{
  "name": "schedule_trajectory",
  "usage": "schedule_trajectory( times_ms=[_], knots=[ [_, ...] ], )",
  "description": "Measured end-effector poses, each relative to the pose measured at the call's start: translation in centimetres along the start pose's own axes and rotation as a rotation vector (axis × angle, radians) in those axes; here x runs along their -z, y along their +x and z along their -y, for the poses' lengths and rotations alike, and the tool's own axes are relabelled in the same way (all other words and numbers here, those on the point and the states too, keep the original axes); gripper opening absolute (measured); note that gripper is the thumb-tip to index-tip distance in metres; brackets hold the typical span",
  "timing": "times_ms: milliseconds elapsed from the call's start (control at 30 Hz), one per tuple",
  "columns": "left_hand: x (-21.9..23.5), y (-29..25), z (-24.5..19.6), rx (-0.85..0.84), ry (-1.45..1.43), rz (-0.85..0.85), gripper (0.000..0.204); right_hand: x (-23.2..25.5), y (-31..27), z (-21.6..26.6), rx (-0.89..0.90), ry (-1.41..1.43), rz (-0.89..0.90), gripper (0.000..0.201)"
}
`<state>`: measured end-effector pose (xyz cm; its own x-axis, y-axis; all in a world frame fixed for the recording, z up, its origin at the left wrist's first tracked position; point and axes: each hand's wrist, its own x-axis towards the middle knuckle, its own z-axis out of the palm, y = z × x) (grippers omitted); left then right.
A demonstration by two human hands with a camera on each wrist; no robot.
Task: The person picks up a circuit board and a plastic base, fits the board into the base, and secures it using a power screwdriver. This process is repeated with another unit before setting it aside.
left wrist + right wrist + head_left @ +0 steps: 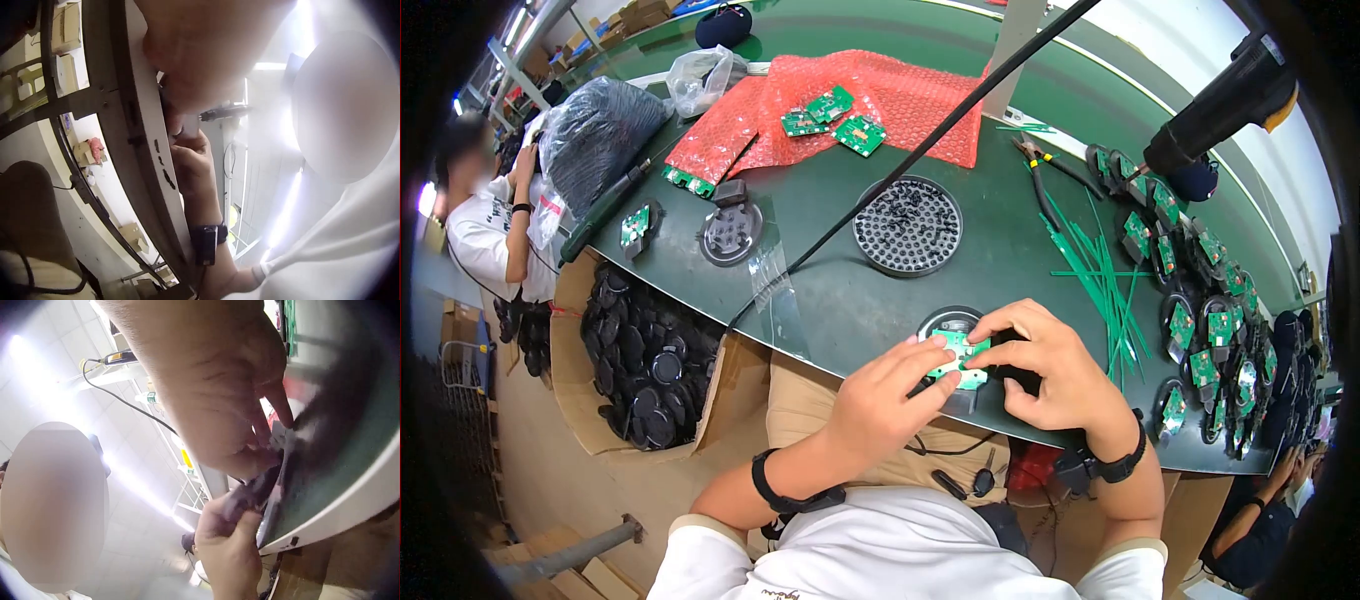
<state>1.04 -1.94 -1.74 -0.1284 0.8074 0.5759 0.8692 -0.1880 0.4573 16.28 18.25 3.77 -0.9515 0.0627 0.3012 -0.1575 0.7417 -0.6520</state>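
Observation:
At the table's near edge, a green circuit board lies over a round black plastic housing. My left hand grips the board and housing from the left, with fingertips on the board's face and the thumb along its near side. From the right, my right hand curls its index and middle fingers onto the board's right edge. Both hands meet at the dark housing in the right wrist view. The left wrist view shows the right hand beyond the left palm, the board mostly hidden there.
A round tray of small black parts stands ahead. Green strips and pliers lie to the right, beside many assembled housings. Red bubble wrap bears loose boards. A carton holds black housings. A power screwdriver hangs upper right.

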Motion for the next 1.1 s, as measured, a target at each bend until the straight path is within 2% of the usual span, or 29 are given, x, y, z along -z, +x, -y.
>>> schedule_trajectory(
  times_ms=[100, 233, 800, 867, 933, 1000, 1100],
  knots=[
    [1.0, 0.3, -0.9, 0.028, 0.014, 0.027, 0.047, -1.0, 0.3, 0.2, -0.069, 0.024, -0.112, 0.038],
    [0.9, -0.1, -1.3, 0.106, -0.005, 0.037, 0.053, -1.6, 0.4, -0.4, -0.055, -0.050, -0.098, 0.034],
    [0.7, 0.2, -1.5, 0.106, -0.006, 0.013, 0.051, -1.5, 0.5, -0.4, -0.048, -0.054, -0.115, 0.030],
    [0.3, 0.9, -1.4, 0.120, -0.037, -0.002, 0.049, -1.1, 0.4, -0.5, -0.024, -0.070, -0.133, 0.030],
    [-0.6, 2.8, -0.9, 0.108, -0.048, -0.022, 0.046, -0.8, 0.4, -0.6, -0.103, -0.113, -0.242, 0.029],
    [-1.2, 4.5, -0.4, 0.085, 0.000, -0.024, 0.045, -0.5, 0.3, -1.0, -0.095, -0.140, -0.265, 0.027],
    [-1.6, 5.7, 0.2, 0.119, -0.008, 0.091, 0.044, -0.7, 0.1, -1.6, -0.132, -0.203, -0.332, 0.026]
  ],
)
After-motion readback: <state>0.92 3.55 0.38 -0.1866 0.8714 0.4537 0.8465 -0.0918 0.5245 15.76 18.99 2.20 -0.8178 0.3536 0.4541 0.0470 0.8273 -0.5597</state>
